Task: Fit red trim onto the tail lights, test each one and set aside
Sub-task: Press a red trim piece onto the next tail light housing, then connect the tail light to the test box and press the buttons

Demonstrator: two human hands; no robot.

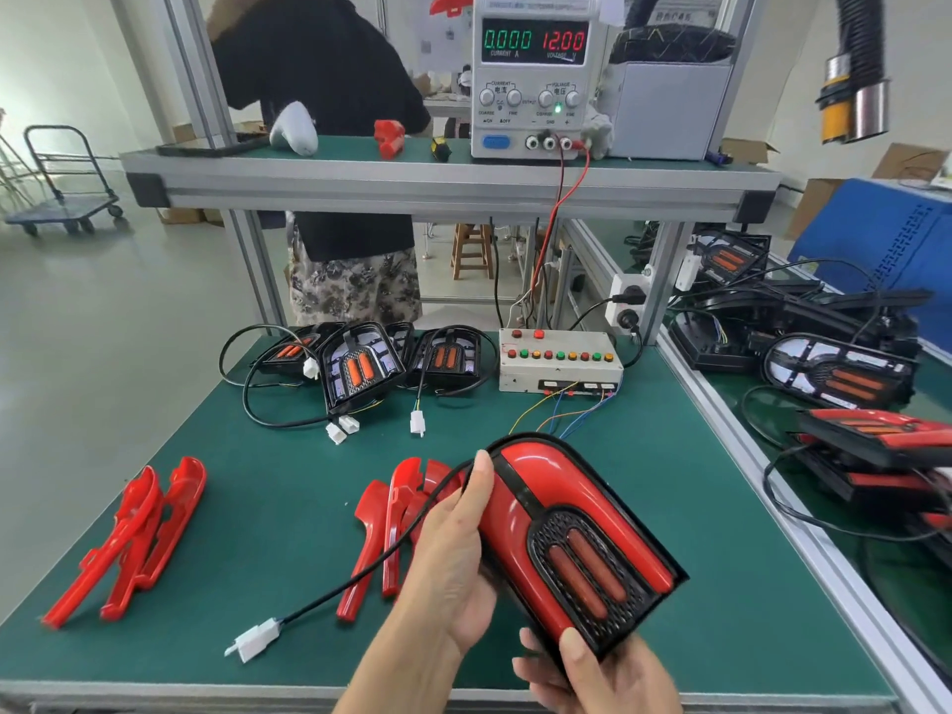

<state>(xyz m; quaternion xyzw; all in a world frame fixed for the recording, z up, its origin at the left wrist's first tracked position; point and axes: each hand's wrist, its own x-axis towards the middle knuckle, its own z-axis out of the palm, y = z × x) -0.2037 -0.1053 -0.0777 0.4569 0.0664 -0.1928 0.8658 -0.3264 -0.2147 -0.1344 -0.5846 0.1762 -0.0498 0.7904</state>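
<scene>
Nearest the head camera, your right hand (597, 672) gripped the lower end of the tail light (577, 538), thumb on its face, while your left hand (453, 553) gripped its left edge above the green table (257, 507). Red trim already sat on it. Its white connector (256, 639) lay on the table beside spare red trims (129, 538).

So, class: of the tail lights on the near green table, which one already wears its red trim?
The tail light gripped in both hands; those standing behind are bare black.
</scene>
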